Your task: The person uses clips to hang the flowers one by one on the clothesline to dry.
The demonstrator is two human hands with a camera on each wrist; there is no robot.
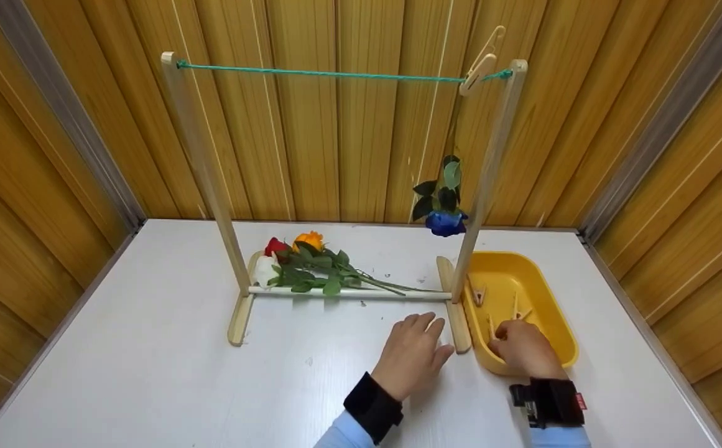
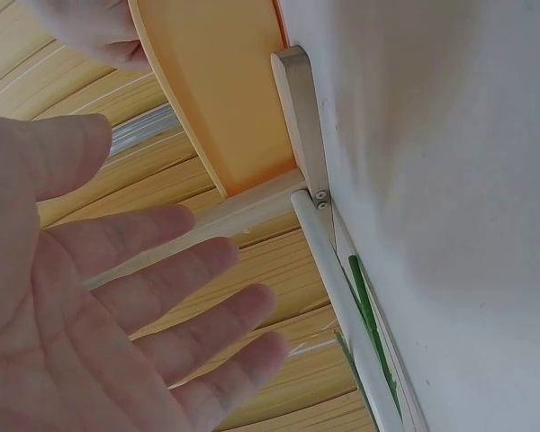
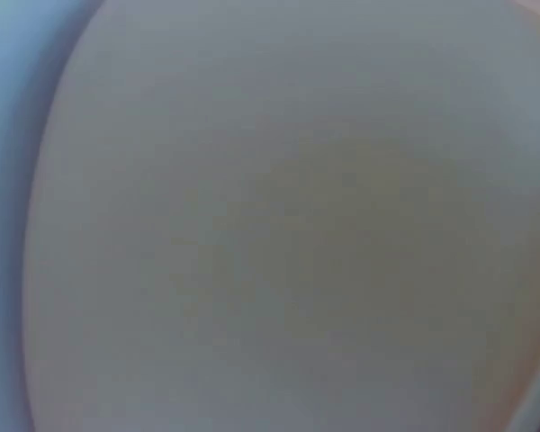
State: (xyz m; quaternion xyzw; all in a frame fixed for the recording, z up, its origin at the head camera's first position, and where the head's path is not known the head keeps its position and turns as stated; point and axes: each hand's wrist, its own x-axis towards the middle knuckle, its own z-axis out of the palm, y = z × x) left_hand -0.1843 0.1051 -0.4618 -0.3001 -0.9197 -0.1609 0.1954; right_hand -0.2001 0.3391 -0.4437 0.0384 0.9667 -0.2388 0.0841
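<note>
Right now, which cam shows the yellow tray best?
Head: the yellow tray shows almost whole, with clothespins inside; the right hand covers part of its near end. Left wrist catches just part of its side. Right wrist is too blurred to tell.

Free room above the right grip (image 1: 525, 348), yellow tray rim (image 1: 561, 317) below, wooden post (image 1: 491, 174) to the left.

Bright, even head view
Soft shadows smudge the white table (image 2: 459, 234) in the left wrist view — the right wrist view is dim, thoroughly blurred.
</note>
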